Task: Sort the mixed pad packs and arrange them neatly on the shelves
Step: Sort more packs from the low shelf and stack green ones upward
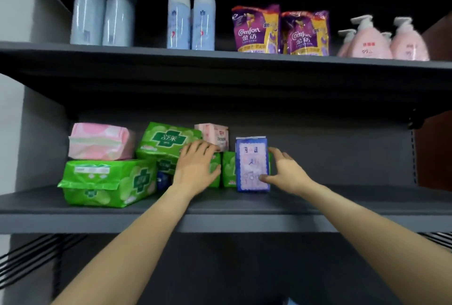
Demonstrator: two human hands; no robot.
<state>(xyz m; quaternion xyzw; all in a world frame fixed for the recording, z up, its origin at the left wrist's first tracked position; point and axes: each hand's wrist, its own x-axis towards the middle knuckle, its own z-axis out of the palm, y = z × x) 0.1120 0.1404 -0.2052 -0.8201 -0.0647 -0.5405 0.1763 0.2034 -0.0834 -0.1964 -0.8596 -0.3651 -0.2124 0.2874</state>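
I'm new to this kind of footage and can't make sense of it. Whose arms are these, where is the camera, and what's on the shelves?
There is no machine here: a person wears one camera on the head, looking forward and down, so both bare arms reach in from below. The right hand pinches a blue pad pack standing upright on the lower shelf, thumb on its front, the other fingers at its right side. The left hand rests open against the green pad packs piled to the left. A pink pad pack lies on top of a large green pack, and a small pale pink box sits behind. The upper shelf holds spray cans, purple Comfort pouches and pink pump bottles.
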